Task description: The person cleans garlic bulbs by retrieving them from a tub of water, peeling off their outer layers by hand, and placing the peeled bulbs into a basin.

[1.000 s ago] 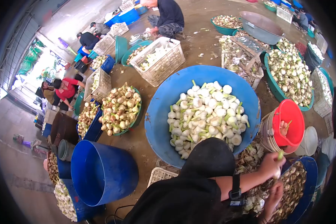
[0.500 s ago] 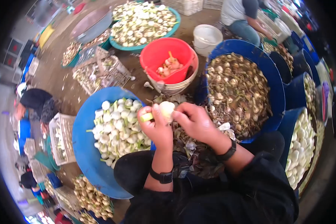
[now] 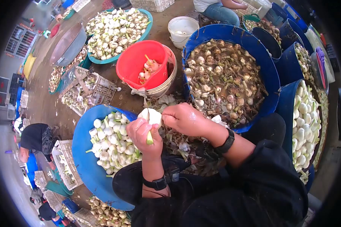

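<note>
My left hand point(image 3: 143, 133) is closed around a white garlic bulb point(image 3: 150, 115), and its cut green stem pokes out below the fingers. Right beside the bulb, my right hand point(image 3: 186, 119) is curled into a fist; what it holds, if anything, is hidden. A thin dark strip stands up at the bulb's top, too fine to name. Left of my hands, a blue tub point(image 3: 88, 130) holds many clean white bulbs. To the right, a blue tub point(image 3: 271, 81) contains unpeeled bulbs in muddy water. Loose peelings point(image 3: 183, 145) lie beneath my hands.
Ahead stands a red bucket point(image 3: 127, 70) with a few pinkish bulbs, set in a white one. A white bucket point(image 3: 182, 26), a crate point(image 3: 106, 90) and a teal basin point(image 3: 146, 30) of garlic are farther off. Another tub point(image 3: 288, 113) holds white bulbs. Other people point(image 3: 36, 138) work nearby.
The bulb in my left hand has turned, its stem now pointing down toward me. My right hand has curled tighter beside it. The whole view has shifted.
</note>
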`<state>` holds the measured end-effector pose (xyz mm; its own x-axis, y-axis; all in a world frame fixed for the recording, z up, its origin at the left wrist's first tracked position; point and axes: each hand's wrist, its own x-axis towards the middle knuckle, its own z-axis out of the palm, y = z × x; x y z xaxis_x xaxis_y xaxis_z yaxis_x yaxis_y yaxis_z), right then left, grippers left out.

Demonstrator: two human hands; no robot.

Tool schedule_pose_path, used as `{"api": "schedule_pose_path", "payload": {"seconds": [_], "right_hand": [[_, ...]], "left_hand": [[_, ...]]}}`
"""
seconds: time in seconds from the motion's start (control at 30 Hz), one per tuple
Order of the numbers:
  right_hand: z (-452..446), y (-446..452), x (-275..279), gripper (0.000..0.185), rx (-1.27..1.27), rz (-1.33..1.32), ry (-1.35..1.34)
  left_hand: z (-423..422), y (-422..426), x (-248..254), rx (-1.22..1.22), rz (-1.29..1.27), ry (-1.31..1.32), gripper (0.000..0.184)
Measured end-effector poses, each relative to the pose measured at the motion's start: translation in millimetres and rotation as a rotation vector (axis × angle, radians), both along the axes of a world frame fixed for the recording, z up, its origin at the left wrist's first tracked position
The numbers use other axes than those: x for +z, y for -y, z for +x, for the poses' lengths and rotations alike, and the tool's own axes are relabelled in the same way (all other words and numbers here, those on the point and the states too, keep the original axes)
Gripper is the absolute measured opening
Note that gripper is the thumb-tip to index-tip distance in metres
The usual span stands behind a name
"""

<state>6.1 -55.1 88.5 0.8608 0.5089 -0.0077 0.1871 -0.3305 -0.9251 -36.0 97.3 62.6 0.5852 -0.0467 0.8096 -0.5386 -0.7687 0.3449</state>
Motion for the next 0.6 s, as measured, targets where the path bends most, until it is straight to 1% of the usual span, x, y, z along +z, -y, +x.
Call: {"api": "schedule_pose_path", "payload": {"seconds": [0.07, 0.1, 0.17, 0.2, 0.23, 0.3, 0.33, 0.37, 0.4, 0.43, 0.47, 0.5, 0.57, 0.6], "right_hand": [[1, -1, -6, 0.021, 0.026, 0.017, -0.064], [-2, -2, -16, 0.021, 0.024, 0.025, -0.067], [-12, -8, -56, 0.021, 0.025, -0.197, -0.025], [-18, -9, -86, 0.022, 0.081, -0.366, -0.053], [-22, -7, -85, 0.022, 0.083, -0.356, -0.046], [-30, -4, -84, 0.029, 0.035, -0.495, -0.055], [-26, -9, -78, 0.035, -0.003, -0.324, -0.015], [-27, -17, -70, 0.035, -0.017, -0.079, -0.014], [-25, -28, -57, 0.034, -0.044, 0.158, -0.006], [-23, -39, -54, 0.036, 0.066, 0.245, -0.094], [-22, -43, -49, 0.034, 0.123, 0.194, -0.14], [-15, -33, -27, 0.029, 0.22, -0.061, -0.052], [10, -16, -37, 0.023, 0.059, -0.312, 0.137], [26, 7, -55, 0.023, -0.132, -0.336, 0.185]], "left_hand": [[-1, 1, -7, 0.077, -0.124, -0.033, 0.017], [-1, 6, -6, 0.075, -0.116, -0.036, 0.017], [3, 15, 0, 0.226, -1.185, -0.249, 0.017], [3, 3, -5, 0.107, -1.402, -0.318, 0.021], [4, -5, -8, 0.106, -1.392, -0.309, 0.021], [1, -19, -16, 0.23, -1.708, -0.426, 0.023], [-3, -25, -19, 0.219, -1.713, -0.472, 0.026], [-3, -28, -25, 0.296, -1.669, -0.473, 0.024], [-4, -31, -26, 0.318, -1.567, -0.476, 0.022], [-4, -32, -28, 0.327, -1.467, -0.487, 0.021], [-6, -28, -11, 0.453, -1.315, -0.448, 0.021], [-8, -29, 9, 0.571, -1.155, -0.394, 0.021], [-16, -74, 15, 0.777, -0.783, 0.025, 0.017], [-16, -69, 28, 0.801, -0.782, 0.033, 0.017]]}}
